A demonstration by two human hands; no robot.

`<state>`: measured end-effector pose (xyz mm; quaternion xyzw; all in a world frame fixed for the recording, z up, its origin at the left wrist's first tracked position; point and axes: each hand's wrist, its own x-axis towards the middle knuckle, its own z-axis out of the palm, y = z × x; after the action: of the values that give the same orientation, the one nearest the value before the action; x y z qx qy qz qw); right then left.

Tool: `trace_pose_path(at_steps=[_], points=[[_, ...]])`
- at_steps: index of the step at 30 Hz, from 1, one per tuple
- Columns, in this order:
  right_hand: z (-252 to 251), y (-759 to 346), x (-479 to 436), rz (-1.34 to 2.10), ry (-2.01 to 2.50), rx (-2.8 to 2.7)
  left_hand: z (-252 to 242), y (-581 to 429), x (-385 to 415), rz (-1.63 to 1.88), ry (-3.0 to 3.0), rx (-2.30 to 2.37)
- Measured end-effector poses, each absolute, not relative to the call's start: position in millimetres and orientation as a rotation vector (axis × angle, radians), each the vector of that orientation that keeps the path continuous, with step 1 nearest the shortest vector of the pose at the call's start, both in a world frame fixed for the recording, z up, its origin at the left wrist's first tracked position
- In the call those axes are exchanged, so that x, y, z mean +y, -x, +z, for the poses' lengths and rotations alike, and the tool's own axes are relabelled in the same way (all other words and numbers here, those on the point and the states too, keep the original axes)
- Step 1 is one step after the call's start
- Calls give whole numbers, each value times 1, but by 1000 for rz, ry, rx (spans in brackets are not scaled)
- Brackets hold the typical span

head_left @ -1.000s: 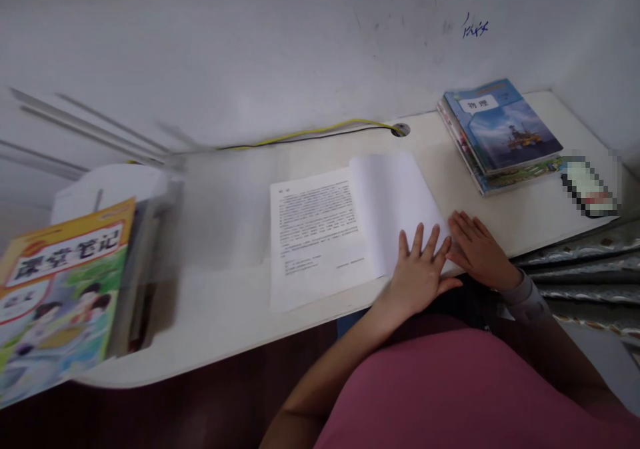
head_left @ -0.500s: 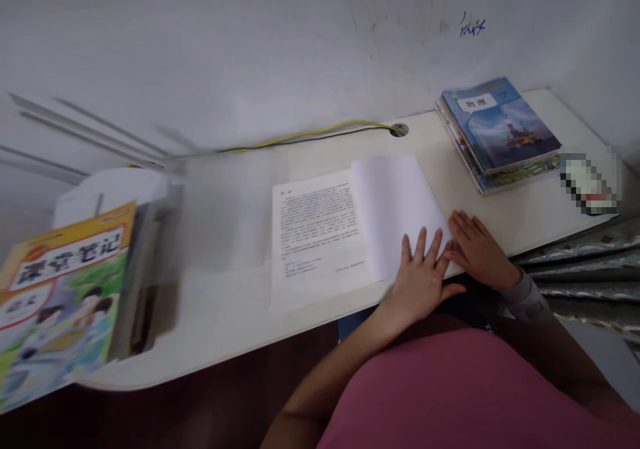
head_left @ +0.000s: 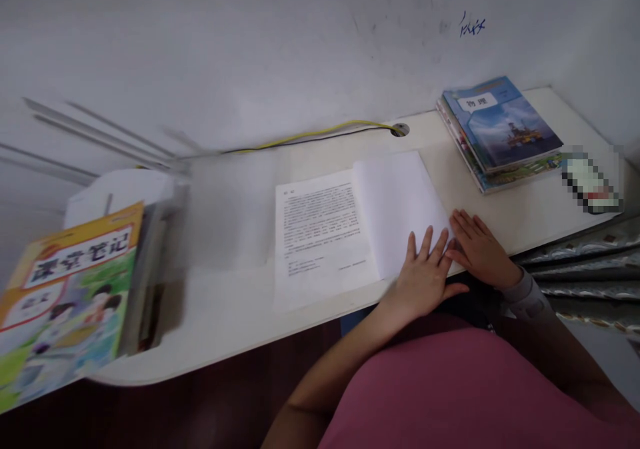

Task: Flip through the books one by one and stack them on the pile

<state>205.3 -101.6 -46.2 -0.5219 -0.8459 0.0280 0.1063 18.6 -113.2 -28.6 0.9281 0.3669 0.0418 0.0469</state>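
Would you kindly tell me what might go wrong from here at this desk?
The blank page could crease if the left hand, spread over its lower corner, slides.

The open book lies near the front edge of the white desk, so a tug that way might bring it over.

The physics textbook, sitting askew on the book beneath, could slip if bumped.

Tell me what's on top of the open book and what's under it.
The left hand lies on the blank right page of the open book; the right hand is at its edge. Beneath is the white desk, whose covered part cannot be seen.
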Motion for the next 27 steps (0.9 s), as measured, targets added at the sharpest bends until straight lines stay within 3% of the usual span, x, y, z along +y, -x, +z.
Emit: trace_pose_path(at_steps=[9,15,27], points=[[-35,-216,-86,95,1520,-2502,-8,5,-96,62,-2795,909],[-39,-232,-64,46,1539,-2531,3,33,-68,-73,-2680,1516],[-45,-234,-64,95,1552,-2496,-6,24,-65,-190,-2682,1404]])
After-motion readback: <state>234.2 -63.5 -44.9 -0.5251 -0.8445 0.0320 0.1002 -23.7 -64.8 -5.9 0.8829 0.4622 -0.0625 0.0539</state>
